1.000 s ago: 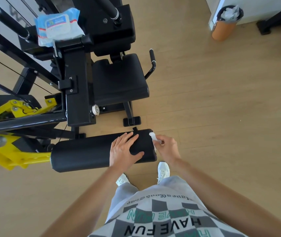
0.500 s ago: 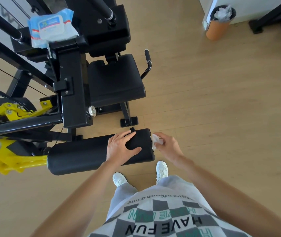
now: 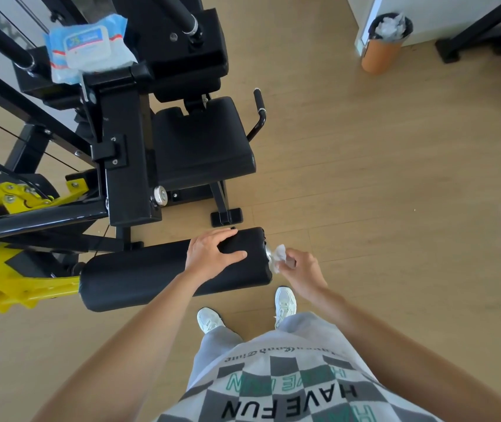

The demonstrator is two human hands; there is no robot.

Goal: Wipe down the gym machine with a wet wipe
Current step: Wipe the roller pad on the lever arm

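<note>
- My left hand (image 3: 212, 254) lies on top of the black roller pad (image 3: 139, 275), near its right end. The fingers are spread and nearly straight, the thumb stretched out along the pad.
- My right hand (image 3: 302, 269) pinches a crumpled wet wipe (image 3: 278, 257) in curled fingertips, held against the pad's right end face.
- On the far left, a blue pack of wipes (image 3: 89, 47) sits on top of the machine's black frame.
- The black seat cushion (image 3: 200, 141) is beyond the pad.
- An orange bin (image 3: 384, 44) stands on the wooden floor (image 3: 395, 193), far right.
</note>
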